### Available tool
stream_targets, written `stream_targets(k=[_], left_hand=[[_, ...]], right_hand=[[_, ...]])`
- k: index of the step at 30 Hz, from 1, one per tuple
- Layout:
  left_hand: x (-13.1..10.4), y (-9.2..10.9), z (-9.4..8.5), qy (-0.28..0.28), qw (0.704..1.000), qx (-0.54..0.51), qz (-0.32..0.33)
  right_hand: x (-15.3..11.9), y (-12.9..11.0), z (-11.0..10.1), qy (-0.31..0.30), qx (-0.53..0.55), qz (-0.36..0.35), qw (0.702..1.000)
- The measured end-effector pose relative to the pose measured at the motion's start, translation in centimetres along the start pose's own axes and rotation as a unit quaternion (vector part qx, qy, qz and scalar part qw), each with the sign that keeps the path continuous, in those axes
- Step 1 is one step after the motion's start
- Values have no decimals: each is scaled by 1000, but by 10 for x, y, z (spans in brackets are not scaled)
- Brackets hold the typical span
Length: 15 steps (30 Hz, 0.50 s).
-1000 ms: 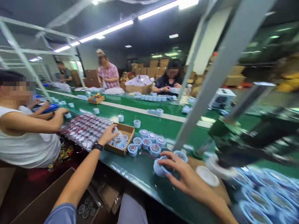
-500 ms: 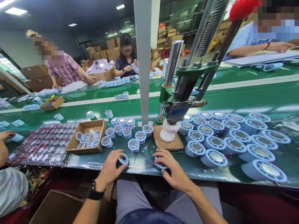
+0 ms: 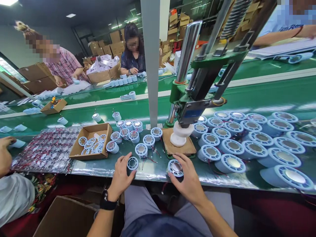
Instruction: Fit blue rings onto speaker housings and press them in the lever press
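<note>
My left hand curls its thumb and fingers around a light-blue ring-topped piece with a dark centre, low over the bench edge. In my right hand is a round light-blue housing with a silvery disc in its top, gripped between thumb and fingers. A red wire dangles below it. Just beyond my right hand stands a green hand press, its white pressing head over a white round seat on a brown board. Two similar housings with wires, one of them this wired housing, stand between my hands and the press.
A cardboard box of light-blue rings stands at left beside a sheet of wired parts. Several housings crowd the bench right of the press. A grey post rises behind. Co-workers sit across the green conveyor; another's hand is at far left.
My right hand has moved slightly right, and its housing now shows its top more fully. My left hand still holds its piece, now a little higher in view. The view has shifted slightly.
</note>
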<state>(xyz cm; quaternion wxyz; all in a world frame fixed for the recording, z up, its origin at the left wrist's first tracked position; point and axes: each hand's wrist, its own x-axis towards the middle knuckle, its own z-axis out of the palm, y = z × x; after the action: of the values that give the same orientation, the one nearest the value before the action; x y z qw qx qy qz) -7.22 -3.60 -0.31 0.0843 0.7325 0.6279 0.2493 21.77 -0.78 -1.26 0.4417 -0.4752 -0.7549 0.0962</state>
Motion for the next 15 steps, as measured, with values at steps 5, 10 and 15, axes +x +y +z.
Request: stream_targets(k=[5, 10, 15], left_hand=[[6, 1, 5, 14, 999, -9, -32], [18, 8, 5, 108, 978, -130, -120], [23, 60, -8, 13, 983, -181, 37]], right_hand=[[-12, -1, 5, 12, 20, 39, 999], [-15, -7, 12, 12, 71, 95, 993], [-12, -9, 16, -54, 160, 129, 977]])
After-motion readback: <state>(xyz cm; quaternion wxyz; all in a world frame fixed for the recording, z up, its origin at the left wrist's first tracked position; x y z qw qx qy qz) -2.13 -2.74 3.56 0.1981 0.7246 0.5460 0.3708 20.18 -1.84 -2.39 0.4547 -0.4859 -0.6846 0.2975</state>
